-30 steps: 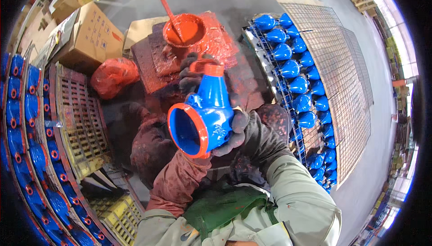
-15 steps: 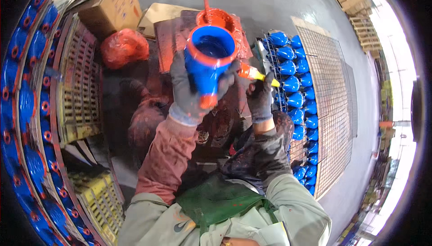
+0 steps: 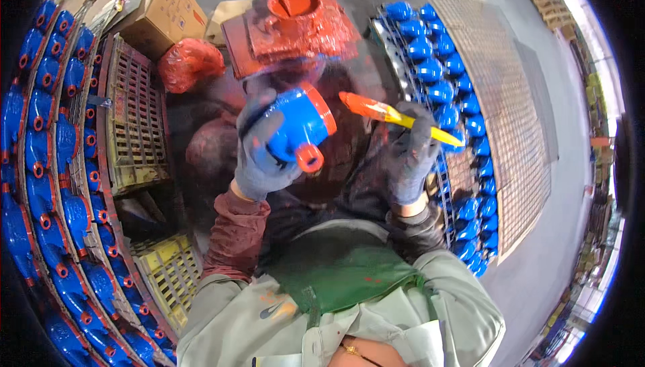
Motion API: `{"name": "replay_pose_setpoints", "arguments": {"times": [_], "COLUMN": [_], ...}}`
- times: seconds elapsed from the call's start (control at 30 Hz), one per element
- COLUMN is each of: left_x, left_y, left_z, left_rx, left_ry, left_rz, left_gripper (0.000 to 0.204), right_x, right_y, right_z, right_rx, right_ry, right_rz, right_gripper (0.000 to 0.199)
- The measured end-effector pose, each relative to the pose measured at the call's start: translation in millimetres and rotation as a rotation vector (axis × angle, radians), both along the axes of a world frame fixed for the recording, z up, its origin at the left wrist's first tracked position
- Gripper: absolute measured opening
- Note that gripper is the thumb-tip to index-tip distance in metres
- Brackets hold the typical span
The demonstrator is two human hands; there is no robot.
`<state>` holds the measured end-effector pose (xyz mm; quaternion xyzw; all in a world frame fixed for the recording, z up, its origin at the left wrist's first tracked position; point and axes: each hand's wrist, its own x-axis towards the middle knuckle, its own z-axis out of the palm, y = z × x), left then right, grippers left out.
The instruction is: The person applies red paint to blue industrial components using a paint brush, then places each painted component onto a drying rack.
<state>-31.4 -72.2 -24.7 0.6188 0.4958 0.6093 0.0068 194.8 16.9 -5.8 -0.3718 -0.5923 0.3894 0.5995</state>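
Two gloved hands at work over the lap. Left hand (image 3: 259, 159) has fingers wrapped tight round a blue valve casting (image 3: 292, 125), held up at chest height, tilted; its big flange rim and small end port already red. Right hand (image 3: 406, 159) has fingers closed on a yellow-handled brush (image 3: 396, 117), red bristles pointing at the casting, near the flange but not touching. Red paint pot (image 3: 293, 1) with a stir stick sits ahead on a paint-smeared red stand (image 3: 295, 31).

Progress, judged: this piece looks almost done. Left rack (image 3: 40, 186) holds many blue castings with red ports, likely finished. Right wire rack (image 3: 437, 78) holds all-blue castings, so plenty appears left.
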Motion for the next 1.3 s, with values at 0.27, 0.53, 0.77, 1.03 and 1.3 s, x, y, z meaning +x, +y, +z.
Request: {"name": "replay_pose_setpoints", "arguments": {"times": [0.27, 0.53, 0.77, 1.03, 1.3], "left_x": [40, 35, 57, 68, 73], "left_y": [-67, -75, -81, -81, -73], "left_z": [-6, 34, 63, 68, 71], "left_rx": [0.043, 0.119, 0.161, 0.124, 0.058], "left_ry": [0.161, 0.583, 1.033, 1.134, 1.092], "left_rz": [-0.095, 0.101, 0.041, -0.103, -0.166], "left_gripper": [0.033, 0.05, 0.053, 0.042, 0.041], "right_x": [34, 44, 45, 54, 59], "right_y": [-53, -49, -51, -54, -42], "right_z": [37, 45, 65, 79, 81], "right_rx": [-0.039, -0.16, 0.048, -0.04, 0.193], "right_ry": [0.189, 0.386, 0.333, 0.098, -0.059], "right_rz": [0.25, 0.223, 0.381, 0.373, 0.412], "right_gripper": [0.01, 0.017, 0.012, 0.01, 0.005]}}
